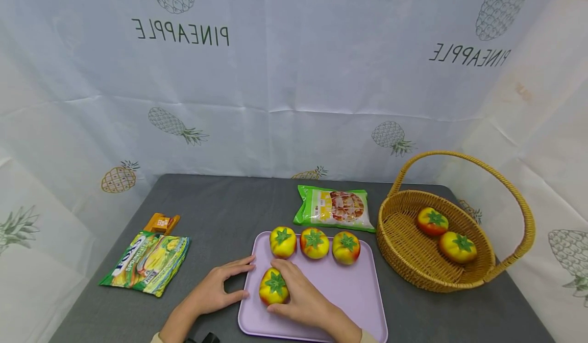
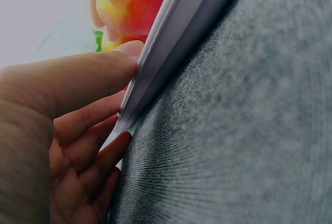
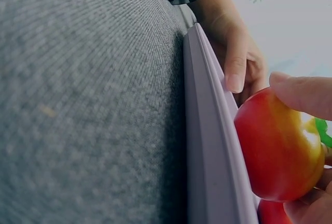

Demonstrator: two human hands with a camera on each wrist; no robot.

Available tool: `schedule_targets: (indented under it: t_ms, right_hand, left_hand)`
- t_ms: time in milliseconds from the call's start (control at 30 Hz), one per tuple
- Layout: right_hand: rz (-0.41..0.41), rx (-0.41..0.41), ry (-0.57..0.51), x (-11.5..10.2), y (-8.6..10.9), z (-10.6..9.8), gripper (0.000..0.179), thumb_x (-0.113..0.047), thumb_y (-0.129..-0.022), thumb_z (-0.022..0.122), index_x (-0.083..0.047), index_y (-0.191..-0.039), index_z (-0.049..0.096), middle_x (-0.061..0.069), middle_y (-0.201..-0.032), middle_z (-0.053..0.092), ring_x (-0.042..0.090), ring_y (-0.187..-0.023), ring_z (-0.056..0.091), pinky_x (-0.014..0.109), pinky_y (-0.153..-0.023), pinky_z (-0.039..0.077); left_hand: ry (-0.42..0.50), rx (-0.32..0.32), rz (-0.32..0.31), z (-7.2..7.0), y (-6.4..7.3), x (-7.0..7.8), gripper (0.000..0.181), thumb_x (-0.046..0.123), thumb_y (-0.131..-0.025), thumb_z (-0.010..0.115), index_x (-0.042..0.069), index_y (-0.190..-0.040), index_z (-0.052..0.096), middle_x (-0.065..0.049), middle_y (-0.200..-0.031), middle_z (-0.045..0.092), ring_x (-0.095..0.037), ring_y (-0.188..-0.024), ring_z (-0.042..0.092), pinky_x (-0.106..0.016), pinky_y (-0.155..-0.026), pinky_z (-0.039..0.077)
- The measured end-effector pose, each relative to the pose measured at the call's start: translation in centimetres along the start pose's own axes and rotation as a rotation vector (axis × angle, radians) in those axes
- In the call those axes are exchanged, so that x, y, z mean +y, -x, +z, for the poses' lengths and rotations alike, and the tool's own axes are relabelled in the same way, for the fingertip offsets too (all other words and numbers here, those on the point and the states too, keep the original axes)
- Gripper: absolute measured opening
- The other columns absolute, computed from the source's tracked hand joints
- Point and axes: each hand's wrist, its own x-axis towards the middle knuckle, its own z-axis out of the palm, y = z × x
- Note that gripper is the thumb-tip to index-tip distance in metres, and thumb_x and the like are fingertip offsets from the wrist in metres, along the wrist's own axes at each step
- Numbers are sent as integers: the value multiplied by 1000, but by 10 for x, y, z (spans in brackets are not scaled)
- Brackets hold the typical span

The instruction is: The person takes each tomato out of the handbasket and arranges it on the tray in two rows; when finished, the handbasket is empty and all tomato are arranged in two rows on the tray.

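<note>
My right hand grips a yellow-and-red persimmon with a green leafy cap, low over the left part of a lilac tray. The right wrist view shows thumb and fingers on opposite sides of that persimmon, close inside the tray's rim. At the tray's left edge, my left hand touches the rim with thumb and fingertips spread apart. Three more persimmons stand in a row along the tray's far side: a left one, a middle one and a right one.
A wicker basket with a tall handle stands at the right, holding two persimmons. Behind the tray lies a green-edged food packet. Another green packet and a small orange packet lie at the left. A printed curtain hangs behind the table.
</note>
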Motion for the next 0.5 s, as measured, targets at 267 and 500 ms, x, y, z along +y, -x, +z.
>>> schedule_targets:
  t_ms: [267, 500]
  right_hand:
    - [-13, 8, 3, 0, 0, 0, 81, -37, -83, 71, -7, -146, 30, 5, -149, 36, 23, -136, 36, 44, -110, 34]
    - [-32, 32, 7, 1, 1, 0, 83, -37, -82, 72, -7, -147, 28, 6, -149, 35, 21, -135, 36, 42, -109, 35]
  left_hand:
    - [-1, 13, 20, 1, 0, -1, 49, 30, -82, 73, 22, -128, 60, -1, -140, 53, -19, -126, 52, -31, -100, 45]
    - [-12, 16, 31, 1, 0, -3, 48, 30, -82, 73, 22, -128, 60, -1, -139, 53, -18, -126, 52, -32, -100, 45]
